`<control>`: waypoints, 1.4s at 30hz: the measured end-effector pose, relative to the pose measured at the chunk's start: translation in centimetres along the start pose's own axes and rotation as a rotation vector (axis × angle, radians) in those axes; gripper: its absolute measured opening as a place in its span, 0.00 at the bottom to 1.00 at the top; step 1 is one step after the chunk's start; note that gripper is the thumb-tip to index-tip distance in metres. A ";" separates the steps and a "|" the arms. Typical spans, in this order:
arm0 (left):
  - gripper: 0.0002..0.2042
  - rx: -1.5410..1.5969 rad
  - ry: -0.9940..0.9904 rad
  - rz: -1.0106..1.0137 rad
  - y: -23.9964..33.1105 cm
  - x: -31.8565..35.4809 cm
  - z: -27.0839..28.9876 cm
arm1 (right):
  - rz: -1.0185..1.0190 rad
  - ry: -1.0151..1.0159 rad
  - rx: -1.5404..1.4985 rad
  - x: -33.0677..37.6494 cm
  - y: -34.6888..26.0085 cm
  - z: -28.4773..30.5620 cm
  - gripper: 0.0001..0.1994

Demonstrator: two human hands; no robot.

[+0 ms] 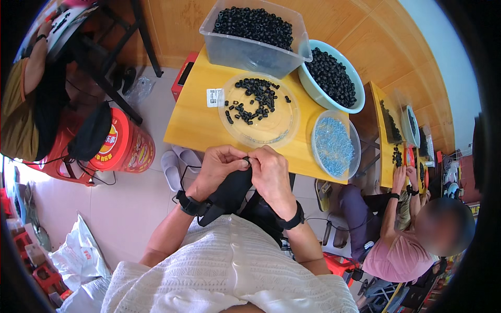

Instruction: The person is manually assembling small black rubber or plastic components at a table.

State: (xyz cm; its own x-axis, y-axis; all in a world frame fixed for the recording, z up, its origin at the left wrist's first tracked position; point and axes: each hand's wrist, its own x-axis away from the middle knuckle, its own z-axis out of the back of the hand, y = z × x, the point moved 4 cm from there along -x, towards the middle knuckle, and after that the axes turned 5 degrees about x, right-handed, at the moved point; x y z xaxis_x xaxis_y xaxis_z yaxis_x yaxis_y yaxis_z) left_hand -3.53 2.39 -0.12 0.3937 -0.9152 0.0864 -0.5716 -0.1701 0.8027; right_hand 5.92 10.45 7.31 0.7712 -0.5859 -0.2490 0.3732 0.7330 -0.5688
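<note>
My left hand and my right hand meet just off the near edge of the yellow table. Thumbs and fingertips of both are closed on a small black ring-like part, mostly hidden by the fingers. Just beyond them lies a round clear plastic tray with a heap of small black cylindrical parts. Some tiny pale pieces lie along its near rim. To the right, a clear round bowl holds many tiny light-blue pieces.
At the table's back stand a clear bin and a pale-blue basin, both full of black parts. A white label lies left of the tray. A red bucket stands left; a co-worker sits right at another table.
</note>
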 end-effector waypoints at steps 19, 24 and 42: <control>0.05 -0.156 0.152 -0.087 -0.3 0.0 -0.8 | -0.038 0.124 -0.079 0.9 0.9 -1.0 0.02; 0.04 -0.191 0.252 -0.096 -0.3 0.0 -0.7 | -0.022 0.126 -0.039 1.2 0.5 -1.5 0.05; 0.11 -0.395 0.075 0.129 -2.6 0.1 -1.1 | -0.016 0.122 -0.023 2.8 3.3 -1.1 0.08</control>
State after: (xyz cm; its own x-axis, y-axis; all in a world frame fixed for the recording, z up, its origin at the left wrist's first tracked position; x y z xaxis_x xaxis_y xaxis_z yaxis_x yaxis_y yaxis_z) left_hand -1.21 3.15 -1.57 0.3965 -0.8882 0.2322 -0.3052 0.1110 0.9458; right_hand 8.74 10.84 3.93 0.6960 -0.6365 -0.3323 0.3724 0.7157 -0.5909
